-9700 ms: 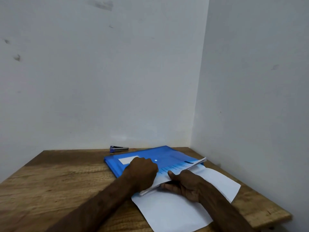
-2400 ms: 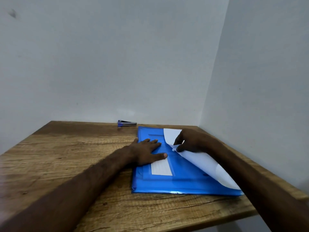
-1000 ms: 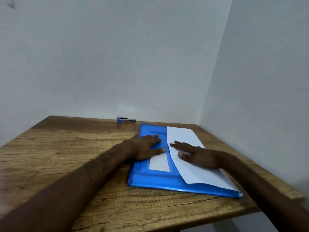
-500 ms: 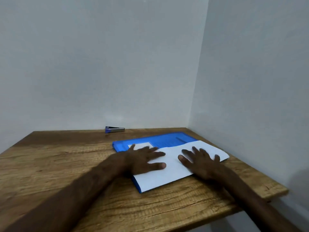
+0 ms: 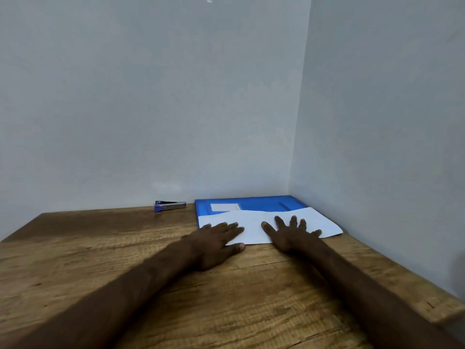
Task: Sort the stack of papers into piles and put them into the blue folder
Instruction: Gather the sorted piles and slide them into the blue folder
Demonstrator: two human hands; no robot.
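White sheet (image 5: 324, 224), thin and limp atop the blue folder (image 5: 259, 204), under our flat, released fingers (image 5: 293, 220); we would pinch its near edge.

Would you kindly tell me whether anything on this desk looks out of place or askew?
Yes: the white sheet lies on top of the blue folder, not inside it, covering its near part and sitting slightly askew. The left hand and right hand both rest flat on it.
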